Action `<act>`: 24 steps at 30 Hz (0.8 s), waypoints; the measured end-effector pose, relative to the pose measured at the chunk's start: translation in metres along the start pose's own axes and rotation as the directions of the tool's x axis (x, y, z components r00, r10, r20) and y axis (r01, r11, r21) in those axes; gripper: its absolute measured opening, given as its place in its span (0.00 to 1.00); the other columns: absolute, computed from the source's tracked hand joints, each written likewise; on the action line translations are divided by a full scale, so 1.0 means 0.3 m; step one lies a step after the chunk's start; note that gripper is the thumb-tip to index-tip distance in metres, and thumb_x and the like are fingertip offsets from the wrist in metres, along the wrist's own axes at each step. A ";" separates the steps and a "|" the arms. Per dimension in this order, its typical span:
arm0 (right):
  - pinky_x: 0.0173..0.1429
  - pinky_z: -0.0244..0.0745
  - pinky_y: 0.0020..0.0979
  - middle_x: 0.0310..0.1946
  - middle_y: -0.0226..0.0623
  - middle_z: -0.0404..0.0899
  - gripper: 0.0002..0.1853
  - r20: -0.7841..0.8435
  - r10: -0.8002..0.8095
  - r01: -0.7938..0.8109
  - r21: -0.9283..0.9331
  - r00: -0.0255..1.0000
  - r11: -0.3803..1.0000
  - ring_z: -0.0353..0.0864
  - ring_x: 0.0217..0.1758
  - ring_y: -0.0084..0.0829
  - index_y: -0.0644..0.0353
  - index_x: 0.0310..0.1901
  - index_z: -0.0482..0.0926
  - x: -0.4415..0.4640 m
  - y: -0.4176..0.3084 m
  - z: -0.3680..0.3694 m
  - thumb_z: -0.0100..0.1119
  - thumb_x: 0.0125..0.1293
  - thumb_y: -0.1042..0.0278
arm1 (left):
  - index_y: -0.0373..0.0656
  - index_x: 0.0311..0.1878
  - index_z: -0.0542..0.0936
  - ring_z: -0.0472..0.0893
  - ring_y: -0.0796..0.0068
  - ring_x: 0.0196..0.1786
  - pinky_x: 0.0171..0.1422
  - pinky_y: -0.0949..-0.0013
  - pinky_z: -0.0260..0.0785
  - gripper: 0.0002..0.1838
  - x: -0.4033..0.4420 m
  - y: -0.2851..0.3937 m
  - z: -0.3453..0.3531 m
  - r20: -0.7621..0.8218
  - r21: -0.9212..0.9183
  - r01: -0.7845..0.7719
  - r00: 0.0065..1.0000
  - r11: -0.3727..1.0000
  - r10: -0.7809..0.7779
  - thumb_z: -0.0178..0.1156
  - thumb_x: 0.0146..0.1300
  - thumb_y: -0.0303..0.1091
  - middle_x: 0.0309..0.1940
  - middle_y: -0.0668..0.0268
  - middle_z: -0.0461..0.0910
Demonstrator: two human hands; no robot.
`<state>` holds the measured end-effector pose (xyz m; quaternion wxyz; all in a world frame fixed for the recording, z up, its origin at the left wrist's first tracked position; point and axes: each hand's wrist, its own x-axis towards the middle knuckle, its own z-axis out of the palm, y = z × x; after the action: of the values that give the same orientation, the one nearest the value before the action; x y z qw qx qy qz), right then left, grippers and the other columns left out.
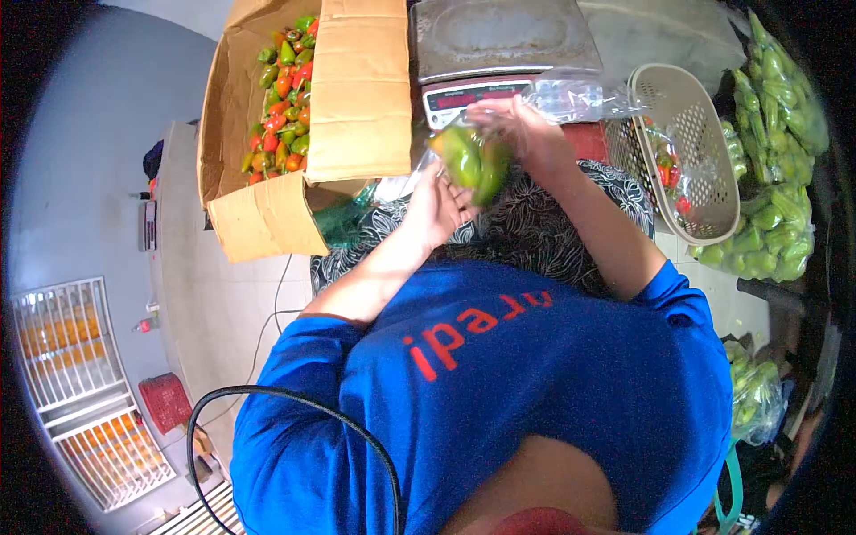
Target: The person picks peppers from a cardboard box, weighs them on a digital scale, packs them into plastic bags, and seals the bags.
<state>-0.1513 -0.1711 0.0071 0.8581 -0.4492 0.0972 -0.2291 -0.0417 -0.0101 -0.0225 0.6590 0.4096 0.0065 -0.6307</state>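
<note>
A clear plastic bag of green peppers (477, 165), with a hint of orange at one end, is held up between my hands over my lap. My left hand (437, 207) grips the bag from its lower left side, fingers curled against it. At the upper right, my right hand (528, 134) is closed on the bag's plastic, its fingers reaching across the top. Some blur hides the exact finger contact. Just beyond the bag stands a weighing scale (504, 40) with a red-lit display, partly covered by my right fingers.
At left, an open cardboard box (361, 89) contains many red, orange and green peppers (290, 98). A perforated plastic basket (727, 169) at right holds bagged red peppers. Clear plastic bags (580, 100) lie beside the scale. Bagged green peppers (771, 227) are piled far right. A black cable (294, 397) loops at lower left.
</note>
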 end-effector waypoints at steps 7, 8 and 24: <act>0.58 0.63 0.27 0.48 0.39 0.76 0.25 -0.243 0.002 -0.046 -0.176 0.970 0.983 0.72 0.49 0.28 0.65 0.52 0.74 0.019 0.076 -0.017 0.29 0.72 0.56 | 0.44 0.55 0.70 0.71 0.64 0.57 0.62 0.59 0.62 0.30 -0.031 0.116 0.060 0.111 -0.186 -0.282 0.946 0.941 0.305 0.42 0.64 0.60 0.51 0.58 0.74; 0.58 0.64 0.28 0.49 0.40 0.75 0.24 -0.247 0.006 -0.055 -0.191 0.969 0.980 0.73 0.49 0.28 0.65 0.53 0.73 0.021 0.075 -0.032 0.30 0.72 0.57 | 0.44 0.52 0.72 0.73 0.64 0.54 0.61 0.58 0.63 0.28 -0.026 0.128 0.044 0.172 -0.229 -0.286 0.929 0.930 0.328 0.43 0.64 0.59 0.48 0.58 0.76; 0.63 0.61 0.32 0.54 0.42 0.72 0.26 -0.202 0.050 -0.098 -0.239 0.978 0.966 0.71 0.57 0.33 0.67 0.57 0.68 0.011 0.045 -0.025 0.29 0.72 0.55 | 0.43 0.45 0.73 0.75 0.64 0.50 0.59 0.58 0.63 0.26 -0.013 0.140 0.007 0.191 -0.273 -0.234 0.937 0.933 0.291 0.42 0.65 0.58 0.43 0.61 0.77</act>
<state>-0.1472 -0.1714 -0.0080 0.7897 -0.5243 0.2250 -0.2256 -0.0083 -0.0136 0.0031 0.7799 0.2466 -0.0462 -0.5735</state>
